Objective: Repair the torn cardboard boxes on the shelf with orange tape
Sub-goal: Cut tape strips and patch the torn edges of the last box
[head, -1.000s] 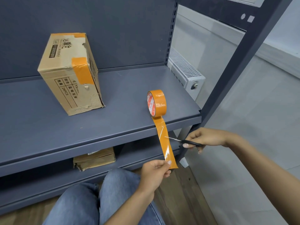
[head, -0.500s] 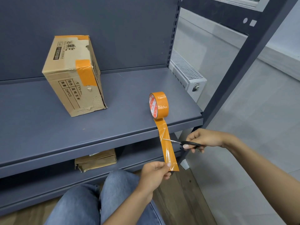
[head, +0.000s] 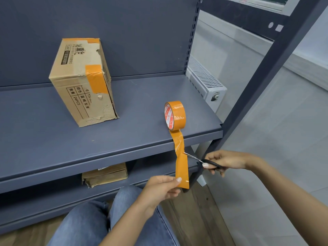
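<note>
A strip of orange tape (head: 181, 162) hangs from the tape roll (head: 174, 115), which stands on edge near the front lip of the upper shelf (head: 124, 139), and drops past that lip toward the person's lap. The left hand (head: 162, 189) pinches the strip's lower end between thumb and curled fingers and holds it taut. The right hand (head: 225, 162) is closed round the black handles of a pair of scissors (head: 204, 161), whose thin blades meet the strip's right edge partway down, where the tape puckers; whether the cut has started cannot be told. Well to the left on the same shelf stands the cardboard box (head: 83, 82), upright, with one orange patch over its top front corner and another band along its top rear edge. Its lower right corner still shows ragged, peeled corrugation with no tape on it, so the repair looks partly done, and this strip is probably meant for that spot. On the lower shelf (head: 44, 197) lies a second cardboard box (head: 104, 174), flattened-looking and worn, with no tape visible on the part that shows; it seems still to be mended. A white radiator (head: 204, 80) sits beyond the shelf's right end.
</note>
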Available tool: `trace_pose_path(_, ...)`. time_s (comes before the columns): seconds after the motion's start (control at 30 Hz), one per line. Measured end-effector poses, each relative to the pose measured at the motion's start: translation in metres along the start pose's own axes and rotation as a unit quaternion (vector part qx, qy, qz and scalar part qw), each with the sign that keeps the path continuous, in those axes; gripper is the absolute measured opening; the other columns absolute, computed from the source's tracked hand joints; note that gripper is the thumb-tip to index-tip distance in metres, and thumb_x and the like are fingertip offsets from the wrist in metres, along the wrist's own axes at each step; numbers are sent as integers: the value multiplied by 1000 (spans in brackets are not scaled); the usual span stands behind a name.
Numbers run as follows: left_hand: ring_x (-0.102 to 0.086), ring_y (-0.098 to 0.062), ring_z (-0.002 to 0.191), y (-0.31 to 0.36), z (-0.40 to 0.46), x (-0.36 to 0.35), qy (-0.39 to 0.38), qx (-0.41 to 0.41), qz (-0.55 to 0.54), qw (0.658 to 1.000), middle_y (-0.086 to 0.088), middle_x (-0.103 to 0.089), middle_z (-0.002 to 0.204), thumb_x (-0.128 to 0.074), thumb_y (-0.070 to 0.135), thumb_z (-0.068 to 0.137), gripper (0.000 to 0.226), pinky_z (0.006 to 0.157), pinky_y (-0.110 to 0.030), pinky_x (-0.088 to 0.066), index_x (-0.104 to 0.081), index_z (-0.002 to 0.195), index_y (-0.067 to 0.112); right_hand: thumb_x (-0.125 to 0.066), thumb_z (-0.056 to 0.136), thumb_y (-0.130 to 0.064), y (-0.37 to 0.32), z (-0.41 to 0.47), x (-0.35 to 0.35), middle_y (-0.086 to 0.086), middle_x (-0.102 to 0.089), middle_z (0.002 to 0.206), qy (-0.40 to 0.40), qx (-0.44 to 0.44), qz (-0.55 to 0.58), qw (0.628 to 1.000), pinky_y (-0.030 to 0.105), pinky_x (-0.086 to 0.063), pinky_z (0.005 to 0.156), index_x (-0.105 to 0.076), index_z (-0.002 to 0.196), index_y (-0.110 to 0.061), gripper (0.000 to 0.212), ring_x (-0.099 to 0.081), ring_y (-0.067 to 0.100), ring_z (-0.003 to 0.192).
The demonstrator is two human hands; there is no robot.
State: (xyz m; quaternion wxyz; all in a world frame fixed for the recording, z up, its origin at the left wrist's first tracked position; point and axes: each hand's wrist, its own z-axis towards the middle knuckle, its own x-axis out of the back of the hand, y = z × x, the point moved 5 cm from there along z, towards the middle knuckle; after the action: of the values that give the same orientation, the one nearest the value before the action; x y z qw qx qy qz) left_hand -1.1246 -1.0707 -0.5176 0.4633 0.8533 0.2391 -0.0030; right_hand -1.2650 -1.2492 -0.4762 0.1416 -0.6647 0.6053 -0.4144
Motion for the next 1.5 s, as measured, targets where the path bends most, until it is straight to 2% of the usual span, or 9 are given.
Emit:
trace_pose_path(0.3,-67,-9,69,4,-2,14,5,-6,4,1000,-2,-72,76,-72,16,84,11,66,-20,-53,-73,89,6,-74,49,-82,5,-23,13,5,-64,83,89,47,21,995,23,-45,65,-71,103,-11,88,-54,7,71)
trace_pose_path(0.43,-64,-7,65,-6,-4,-3,-12,2,71,997,-6,-70,79,-72,16,84,18,66,-19,-53,-72,93,0,-68,42,-89,-5,-32,16,1,-66,80,93,31,-22,995,23,-45,63,-71,98,-9,97,-54,9,68)
trace_pose_path(0.6,-63,-8,62,-12,-10,-13,10,-6,52,999,-3,-69,70,-71,10,85,5,67,-18,-55,-70,82,7,-65,50,-87,-18,-33,18,6,-68,85,111,-15,-79,991,22,-46,63,-73,93,-18,82,-56,11,74)
trace_pose_path(0.77,-61,-7,62,0,-17,-8,32,-39,68,996,3,-67,60,-66,7,88,13,72,-22,-55,-71,77,12,-67,80,-60,-38,-32,43,-1,-67,76,299,-8,-131,945,31,-47,67,-72,83,-26,34,-60,15,73)
trace_pose_path(0.9,-60,-7,62,15,-22,-1,51,-76,74,993,3,-68,62,-64,8,89,17,70,-21,-52,-71,74,13,-66,82,-51,-57,-20,54,2,-60,67,404,-39,-153,901,28,-37,52,-65,73,-17,35,-54,17,66)
trace_pose_path(1.07,-63,-8,68,37,-29,9,74,-115,81,987,0,-71,68,-67,10,88,13,78,-25,-54,-72,76,11,-62,85,-40,-74,6,64,5,-58,71,445,-100,-209,865,26,-31,48,-61,76,-8,33,-52,21,64)
trace_pose_path(1.27,-63,-4,62,67,-39,24,114,-151,84,978,2,-71,66,-65,7,88,16,63,-12,-51,-71,74,12,-73,78,-41,-80,27,80,9,-70,91,422,-122,-224,870,32,-50,65,-69,109,-9,45,-64,28,84)
trace_pose_path(1.43,-64,-4,65,90,-46,36,139,-173,96,970,4,-72,68,-66,13,88,15,63,-10,-49,-71,75,15,-71,83,-38,-82,27,84,9,-70,108,413,-120,-221,875,34,-50,77,-67,116,-10,43,-62,30,100)
trace_pose_path(1.5,-65,-7,68,100,-48,41,150,-183,103,966,5,-72,67,-66,14,88,17,67,-14,-50,-71,72,18,-65,88,-36,-88,15,80,4,-70,111,462,-82,-210,858,32,-48,78,-67,118,-15,36,-62,27,102)
